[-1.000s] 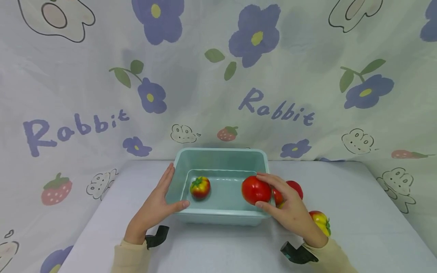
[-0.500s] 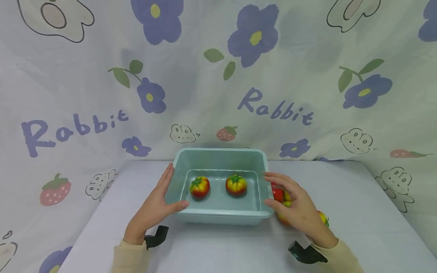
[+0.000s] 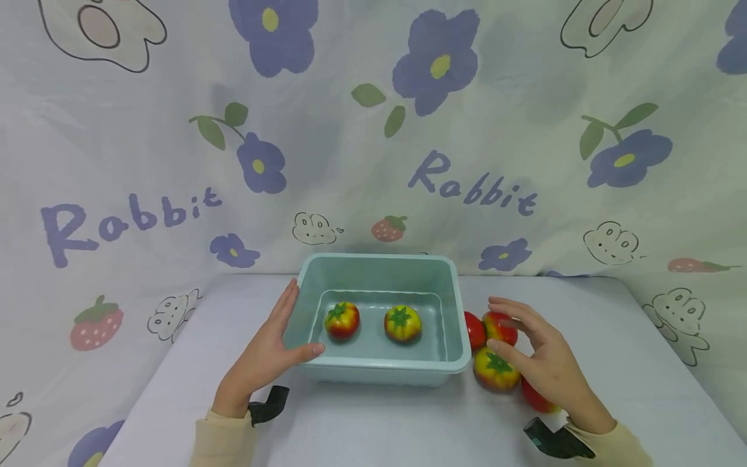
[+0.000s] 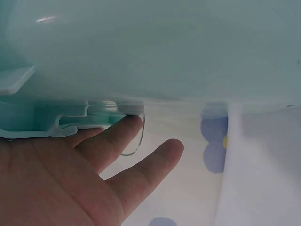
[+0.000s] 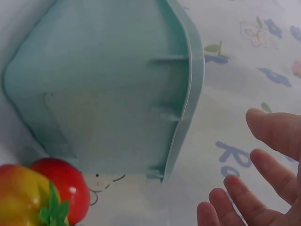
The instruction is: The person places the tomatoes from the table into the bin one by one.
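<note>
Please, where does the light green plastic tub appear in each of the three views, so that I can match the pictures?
Head: the tub sits centre, on the table, two tomatoes inside.
Left wrist: its outer wall fills the top of the picture, above the left hand.
Right wrist: its outer side fills the upper left.
Shared landmark: the tub's flared rim.

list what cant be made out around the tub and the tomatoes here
- Head view: the right hand covers much of the tomatoes beside the tub, so their count and any grip are unclear.
- Left wrist view: the tub wall fills the frame, hiding its inside; the left hand is cut by the edge.
- Right wrist view: only fingers show, blurred.
</note>
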The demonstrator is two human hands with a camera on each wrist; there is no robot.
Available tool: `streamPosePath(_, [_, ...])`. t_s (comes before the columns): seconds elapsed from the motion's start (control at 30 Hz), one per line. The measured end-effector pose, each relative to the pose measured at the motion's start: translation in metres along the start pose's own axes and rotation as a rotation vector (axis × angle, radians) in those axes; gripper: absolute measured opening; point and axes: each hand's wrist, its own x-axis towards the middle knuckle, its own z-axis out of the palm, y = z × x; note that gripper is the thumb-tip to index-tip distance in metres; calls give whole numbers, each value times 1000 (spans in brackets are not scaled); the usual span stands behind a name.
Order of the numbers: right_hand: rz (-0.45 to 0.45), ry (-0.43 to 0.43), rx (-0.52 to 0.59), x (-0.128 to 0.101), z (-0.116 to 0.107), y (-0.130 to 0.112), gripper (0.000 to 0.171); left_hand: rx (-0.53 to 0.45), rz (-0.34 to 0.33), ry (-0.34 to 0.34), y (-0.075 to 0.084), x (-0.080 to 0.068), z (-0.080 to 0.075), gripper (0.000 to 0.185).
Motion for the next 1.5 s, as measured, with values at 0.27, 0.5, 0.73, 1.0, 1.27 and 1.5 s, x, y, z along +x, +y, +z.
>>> streamPosePath(0.27, [64,52,-102,-12,-11,14,56,2,-7,-2,0,-1,1,114])
streamPosePath(0.5, [99,60,-136,-24,-21,25,54,5,0,-10,-2,0,2,115])
streamPosePath(0.73, [99,71,-140,-31,-28,33,56,9,2,-7,-2,0,2,114])
streamPosePath(1.0, [135,82,-170,-42,-36,42,55,20,1,-10,-2,2,2,114])
streamPosePath(1.27, [210,84,-212,-50,-43,54,51,21,-7,-6,-2,2,0,114])
streamPosePath(1.5, [291,25,-198,-57,-42,64,53,6,-6,-9,-2,1,0,114])
